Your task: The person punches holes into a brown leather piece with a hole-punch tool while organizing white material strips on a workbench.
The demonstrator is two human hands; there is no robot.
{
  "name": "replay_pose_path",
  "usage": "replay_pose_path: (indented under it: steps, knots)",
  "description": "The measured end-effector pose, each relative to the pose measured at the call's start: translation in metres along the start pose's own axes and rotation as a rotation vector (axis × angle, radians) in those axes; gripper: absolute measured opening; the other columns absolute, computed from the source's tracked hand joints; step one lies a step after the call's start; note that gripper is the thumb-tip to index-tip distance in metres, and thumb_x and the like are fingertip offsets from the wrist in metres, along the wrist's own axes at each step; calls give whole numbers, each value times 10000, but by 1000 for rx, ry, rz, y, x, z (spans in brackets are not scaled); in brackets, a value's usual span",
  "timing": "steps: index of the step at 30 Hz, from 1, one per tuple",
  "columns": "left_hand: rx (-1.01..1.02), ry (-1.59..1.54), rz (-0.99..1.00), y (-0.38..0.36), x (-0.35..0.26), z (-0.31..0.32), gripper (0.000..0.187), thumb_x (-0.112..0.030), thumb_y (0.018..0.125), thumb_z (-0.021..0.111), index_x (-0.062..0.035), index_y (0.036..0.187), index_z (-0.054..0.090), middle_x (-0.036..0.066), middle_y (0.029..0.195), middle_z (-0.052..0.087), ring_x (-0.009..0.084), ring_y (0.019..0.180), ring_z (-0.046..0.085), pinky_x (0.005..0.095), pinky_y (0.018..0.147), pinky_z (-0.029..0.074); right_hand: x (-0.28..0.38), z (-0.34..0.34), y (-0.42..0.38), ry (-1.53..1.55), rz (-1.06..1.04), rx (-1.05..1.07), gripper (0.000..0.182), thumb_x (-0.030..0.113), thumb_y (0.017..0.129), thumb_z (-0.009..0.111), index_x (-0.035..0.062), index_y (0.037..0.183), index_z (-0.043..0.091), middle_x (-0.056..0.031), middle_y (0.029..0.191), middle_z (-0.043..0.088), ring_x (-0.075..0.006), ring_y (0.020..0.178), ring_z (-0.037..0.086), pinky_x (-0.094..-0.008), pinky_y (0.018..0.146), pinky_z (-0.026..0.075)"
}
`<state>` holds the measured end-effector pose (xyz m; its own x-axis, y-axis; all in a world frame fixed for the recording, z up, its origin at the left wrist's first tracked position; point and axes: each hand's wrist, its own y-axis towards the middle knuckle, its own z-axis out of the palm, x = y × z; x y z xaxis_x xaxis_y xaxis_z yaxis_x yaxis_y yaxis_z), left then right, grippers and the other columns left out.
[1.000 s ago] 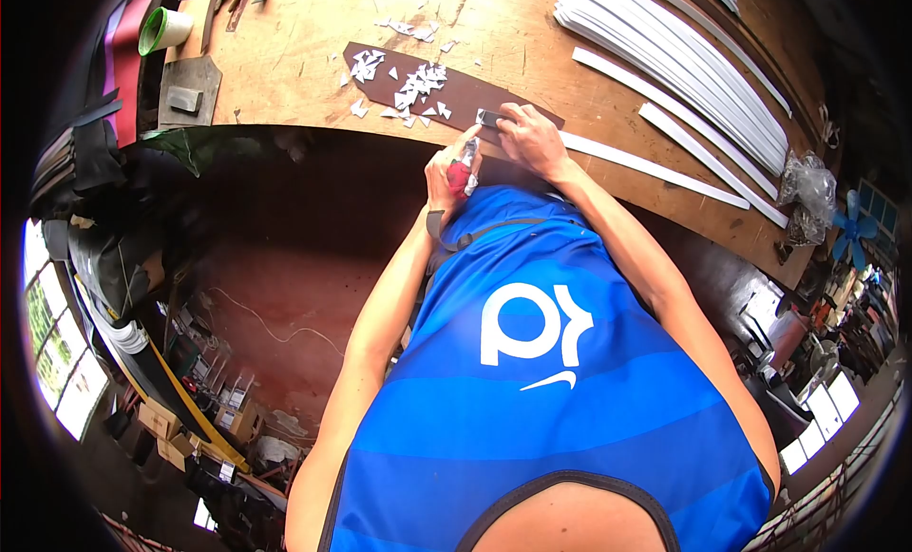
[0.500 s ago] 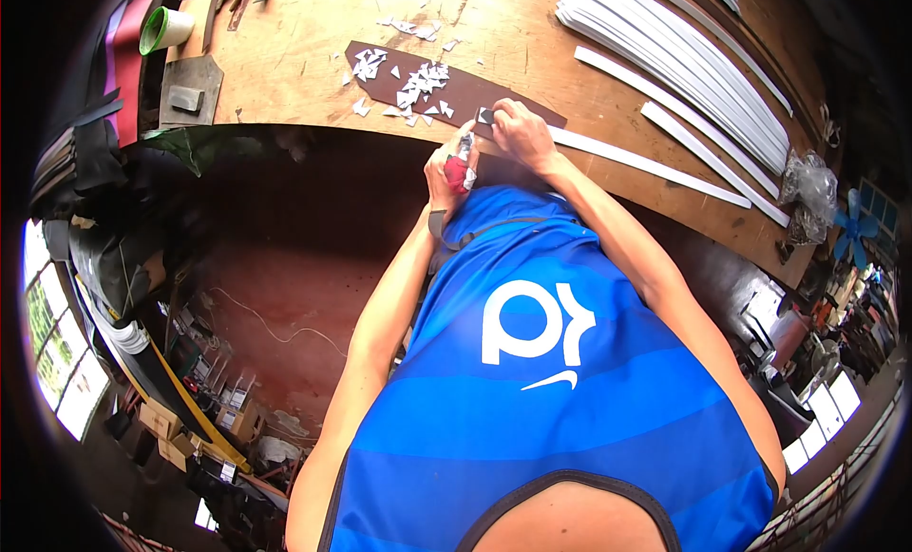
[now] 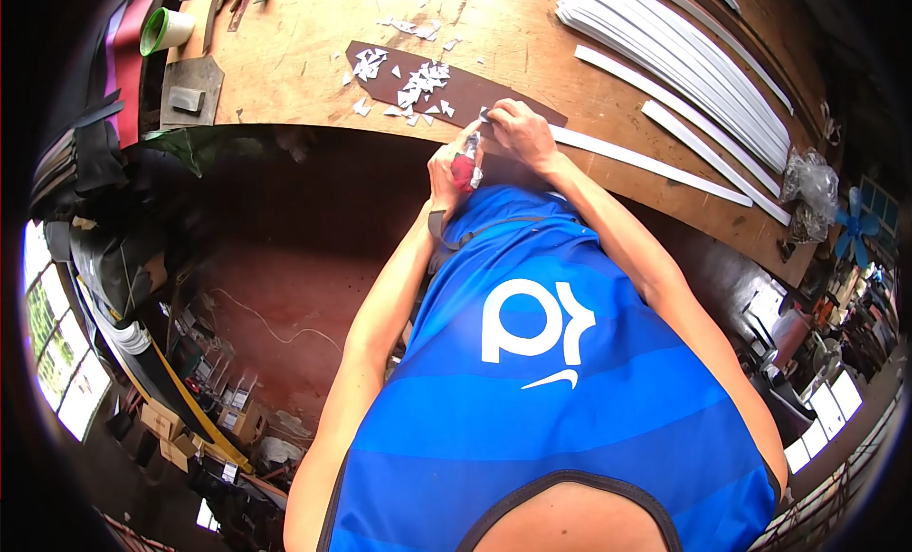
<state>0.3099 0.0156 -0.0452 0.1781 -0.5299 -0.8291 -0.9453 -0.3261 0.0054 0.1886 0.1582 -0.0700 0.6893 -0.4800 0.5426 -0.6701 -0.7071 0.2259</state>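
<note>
My left hand (image 3: 450, 174) is closed around a red-and-silver object (image 3: 464, 170) at the table's front edge. Beside it, my right hand (image 3: 522, 134) has its fingers pinched together over the brown board (image 3: 475, 96); a small dark and pale piece (image 3: 484, 115) shows at its fingertips, too small to identify. A long white strip (image 3: 655, 165) runs rightward from under my right hand. Many small white cut pieces (image 3: 424, 82) lie on the board's left part, some on the wood around it.
White strips (image 3: 674, 67) lie stacked at the right of the wooden table (image 3: 294, 58), with clear crumpled plastic (image 3: 809, 186) at its right edge. A cup (image 3: 169, 29) and a metal block on a grey plate (image 3: 193, 82) are at the left.
My right fingertips have shifted slightly, and less of the small dark piece shows between my hands. My left hand has turned a little; the white strip has moved slightly to the right.
</note>
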Motion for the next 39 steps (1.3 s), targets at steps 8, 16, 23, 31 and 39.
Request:
replay_pose_path:
  steps: [8, 16, 23, 31, 39]
  knots:
    - [42, 42, 0, 1, -2, -2, 461, -186, 904, 678, -151, 1355, 588, 199, 795, 654, 392, 717, 628, 452, 656, 510, 4, -3, 2, 49, 35, 0, 163, 89, 794, 695, 82, 956, 686, -61, 1012, 653, -270, 927, 656, -378, 748, 574]
    - [50, -9, -41, 5, -3, -8, 443, -185, 895, 692, -141, 1329, 614, 195, 812, 663, 368, 746, 655, 432, 674, 523, 5, -3, 0, -7, 13, 59, 160, 80, 800, 675, 66, 959, 685, -63, 1041, 627, -262, 953, 637, -364, 774, 565]
    - [137, 25, 157, 24, 27, -29, 463, -164, 870, 722, -259, 1316, 645, 146, 812, 647, 315, 734, 658, 393, 674, 531, 10, -5, 0, -38, -16, 120, 121, 70, 850, 584, 12, 947, 626, -120, 1082, 576, -282, 969, 596, -369, 831, 543]
    - [360, -64, 305, 52, 39, -53, 450, -129, 887, 701, -210, 1325, 642, 117, 945, 716, 276, 775, 665, 367, 708, 540, 12, -4, -2, -21, 21, 71, 143, 70, 843, 574, 21, 960, 639, -97, 1071, 586, -273, 985, 604, -362, 847, 541]
    - [588, 35, 262, 75, 38, -59, 304, -91, 953, 646, -135, 1253, 658, 154, 747, 652, 305, 621, 611, 391, 611, 489, 13, -5, -2, -7, 52, 54, 135, 70, 835, 578, 47, 939, 662, -69, 1060, 595, -257, 980, 611, -357, 840, 545]
